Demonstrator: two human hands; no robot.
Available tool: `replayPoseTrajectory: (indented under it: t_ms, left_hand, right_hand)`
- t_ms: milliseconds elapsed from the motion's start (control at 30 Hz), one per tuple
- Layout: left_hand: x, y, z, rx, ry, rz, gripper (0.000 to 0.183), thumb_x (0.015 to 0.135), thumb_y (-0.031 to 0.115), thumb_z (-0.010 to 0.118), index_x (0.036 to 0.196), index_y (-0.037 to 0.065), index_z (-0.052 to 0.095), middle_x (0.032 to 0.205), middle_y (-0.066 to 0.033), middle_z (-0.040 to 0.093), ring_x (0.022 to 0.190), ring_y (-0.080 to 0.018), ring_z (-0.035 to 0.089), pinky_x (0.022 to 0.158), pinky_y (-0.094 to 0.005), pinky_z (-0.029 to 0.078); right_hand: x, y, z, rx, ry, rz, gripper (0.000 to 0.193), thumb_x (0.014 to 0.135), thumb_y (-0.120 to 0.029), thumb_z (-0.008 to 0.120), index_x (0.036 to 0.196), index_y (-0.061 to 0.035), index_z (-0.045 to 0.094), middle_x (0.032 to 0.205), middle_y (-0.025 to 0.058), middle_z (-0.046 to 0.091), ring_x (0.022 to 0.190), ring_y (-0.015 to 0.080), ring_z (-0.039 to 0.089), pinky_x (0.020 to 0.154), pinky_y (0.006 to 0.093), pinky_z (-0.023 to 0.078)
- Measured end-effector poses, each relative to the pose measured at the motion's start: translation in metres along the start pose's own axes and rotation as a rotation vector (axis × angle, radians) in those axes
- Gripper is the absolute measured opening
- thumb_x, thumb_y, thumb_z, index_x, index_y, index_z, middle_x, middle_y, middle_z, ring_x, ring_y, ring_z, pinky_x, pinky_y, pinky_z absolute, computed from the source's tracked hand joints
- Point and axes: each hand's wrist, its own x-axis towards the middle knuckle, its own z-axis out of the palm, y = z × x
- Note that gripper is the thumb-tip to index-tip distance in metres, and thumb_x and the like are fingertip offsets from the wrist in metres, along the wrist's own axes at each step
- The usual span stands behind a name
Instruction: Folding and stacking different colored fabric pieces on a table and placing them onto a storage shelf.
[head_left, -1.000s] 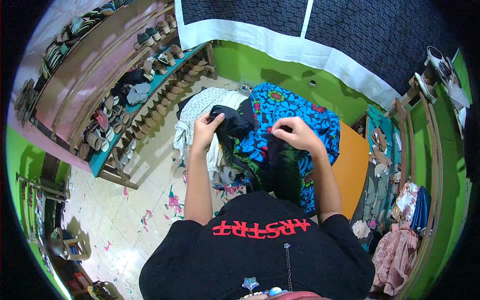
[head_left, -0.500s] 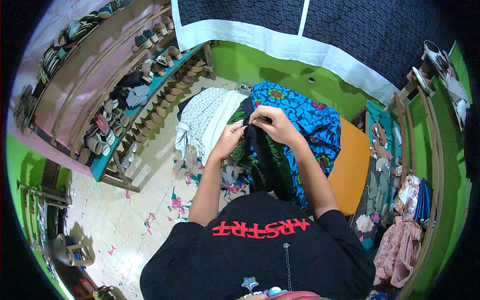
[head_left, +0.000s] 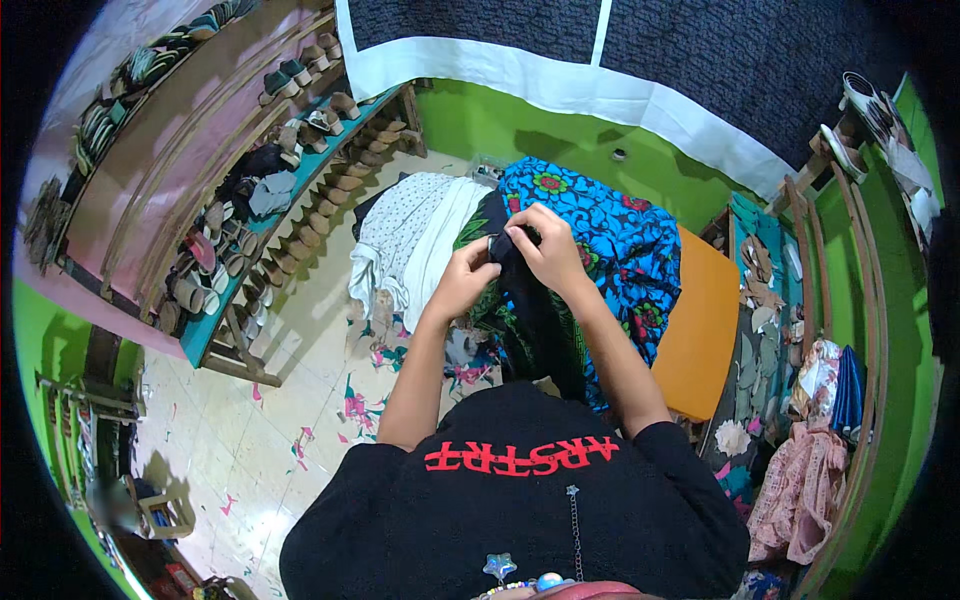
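Note:
Both my hands work on a black cloth [head_left: 525, 325] with green leafy patterning, which hangs down toward my lap. My left hand [head_left: 468, 278] pinches its upper edge between thumb and fingers. Close beside it, my right hand [head_left: 548, 250] grips the same edge, fingers curled. Behind and to the right spreads a blue cloth [head_left: 625, 235] printed with red flowers. On the left lies a white cloth with small dark dots [head_left: 408, 222].
An orange board [head_left: 705, 320] shows at the right, next to a bench with leather-like scraps [head_left: 757, 380]. At left, a long teal shelf [head_left: 285, 195] carries several shoes. Pink scraps [head_left: 355, 403] litter the tiled floor. Pink lace cloth [head_left: 795, 490] hangs at lower right.
My left fingers have shifted slightly along the black cloth's edge, and my right hand has turned a little with its fingers lower. The view has moved slightly.

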Motion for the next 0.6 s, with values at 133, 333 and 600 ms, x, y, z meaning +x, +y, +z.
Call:
replayPoseTrajectory:
  t_ms: [133,333,600]
  left_hand:
    - [0.002,0.003,0.003,0.232,0.081,-0.047,0.017,0.077,0.01,0.056,0.089,-0.003,0.056,0.071,0.0011,0.054,0.064,-0.0049,0.046,0.056,-0.0196,0.037]
    - [0.0,-0.017,-0.025,0.069,0.185,0.08,0.015,0.081,0.009,0.052,0.09,-0.002,0.055,0.075,0.0016,0.053,0.067,-0.0049,0.045,0.059,-0.019,0.037]
    - [-0.024,-0.018,-0.062,-0.188,0.328,0.018,0.014,0.087,0.009,0.041,0.092,0.001,0.051,0.08,-0.0003,0.055,0.072,-0.0065,0.048,0.068,-0.0199,0.039]
  right_hand:
    - [-0.007,0.005,0.003,-0.024,-0.022,-0.013,0.01,0.074,-0.009,0.056,0.077,0.0,0.054,0.073,0.0126,0.052,0.07,0.028,0.053,0.064,0.0334,0.042]
    - [-0.019,0.017,-0.021,-0.046,-0.284,0.064,0.043,0.062,-0.028,0.07,0.09,-0.0003,0.053,0.081,0.0136,0.057,0.072,0.026,0.056,0.067,0.0313,0.044]
    - [-0.075,0.093,-0.054,-0.502,-0.397,0.29,0.036,0.06,-0.03,0.066,0.089,-0.0092,0.059,0.086,0.0082,0.06,0.088,0.0242,0.053,0.09,0.049,0.026]
